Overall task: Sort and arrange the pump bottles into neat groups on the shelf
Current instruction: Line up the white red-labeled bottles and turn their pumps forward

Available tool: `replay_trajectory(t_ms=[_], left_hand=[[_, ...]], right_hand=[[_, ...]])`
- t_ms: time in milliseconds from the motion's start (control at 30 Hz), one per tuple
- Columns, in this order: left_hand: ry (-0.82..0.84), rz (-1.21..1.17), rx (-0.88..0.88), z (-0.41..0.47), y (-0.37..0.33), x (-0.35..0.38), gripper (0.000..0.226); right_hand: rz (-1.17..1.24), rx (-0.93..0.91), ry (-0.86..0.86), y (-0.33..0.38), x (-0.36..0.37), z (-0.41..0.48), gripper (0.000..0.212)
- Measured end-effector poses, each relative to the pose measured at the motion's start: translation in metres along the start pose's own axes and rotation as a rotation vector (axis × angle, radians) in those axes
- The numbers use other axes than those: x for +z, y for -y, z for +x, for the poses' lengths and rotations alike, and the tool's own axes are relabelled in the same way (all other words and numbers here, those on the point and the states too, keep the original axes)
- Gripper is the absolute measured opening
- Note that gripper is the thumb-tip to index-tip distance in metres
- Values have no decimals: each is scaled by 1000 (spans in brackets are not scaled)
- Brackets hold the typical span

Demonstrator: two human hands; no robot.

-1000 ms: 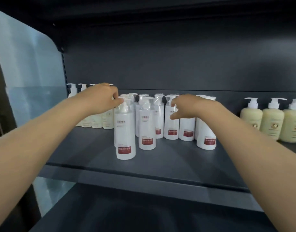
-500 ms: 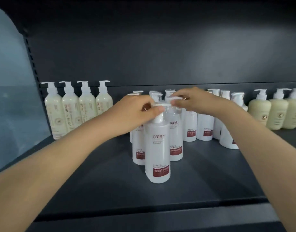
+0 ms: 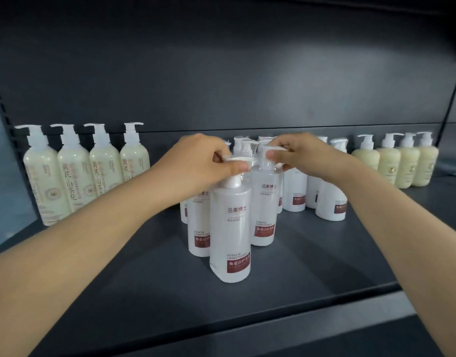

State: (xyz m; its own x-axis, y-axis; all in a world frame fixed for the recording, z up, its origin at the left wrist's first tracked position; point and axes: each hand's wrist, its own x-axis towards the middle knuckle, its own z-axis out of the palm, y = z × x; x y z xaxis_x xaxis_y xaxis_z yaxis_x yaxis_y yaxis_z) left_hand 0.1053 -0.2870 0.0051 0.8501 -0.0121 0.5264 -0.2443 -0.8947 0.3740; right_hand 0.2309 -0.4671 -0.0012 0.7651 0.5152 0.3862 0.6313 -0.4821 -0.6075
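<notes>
The left hand [image 3: 196,163] pinches the pump head of the front white bottle [image 3: 230,228], thumb and fingertips closed tight on the nozzle. The right hand [image 3: 301,153] is closed the same way on the pump of the second white bottle [image 3: 265,202], which stands just behind and to the right of the first. Both bottles stand upright on the dark shelf [image 3: 311,258], the front one nearest its edge. A third white bottle [image 3: 198,228] stands touching the front one on its left, and more white bottles [image 3: 330,202] cluster behind. Four pale green bottles [image 3: 77,171] line the back left; four cream bottles [image 3: 397,163] stand at the right.
</notes>
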Motion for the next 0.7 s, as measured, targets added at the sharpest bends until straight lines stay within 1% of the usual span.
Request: replay_trajectory(t_ms=[133, 267, 433, 533, 633, 700], left_hand=[[39, 34, 14, 4, -13, -3, 25], [14, -7, 6, 20, -29, -7, 30], [-14, 2, -40, 51, -46, 8, 36], [26, 28, -86, 71, -51, 26, 34], [61, 86, -130, 89, -51, 47, 33], [65, 92, -159, 99, -50, 58, 28]], right_hand=[[-89, 19, 42, -2, -19, -8, 22], [-143, 20, 78, -6, -46, -11, 18], [-322, -40, 96, -18, -76, 6, 19], [-338, -88, 130, -30, -87, 18, 17], [-320, -126, 158, -44, -95, 27, 20], [-354, -163, 181, -52, -98, 33, 24]])
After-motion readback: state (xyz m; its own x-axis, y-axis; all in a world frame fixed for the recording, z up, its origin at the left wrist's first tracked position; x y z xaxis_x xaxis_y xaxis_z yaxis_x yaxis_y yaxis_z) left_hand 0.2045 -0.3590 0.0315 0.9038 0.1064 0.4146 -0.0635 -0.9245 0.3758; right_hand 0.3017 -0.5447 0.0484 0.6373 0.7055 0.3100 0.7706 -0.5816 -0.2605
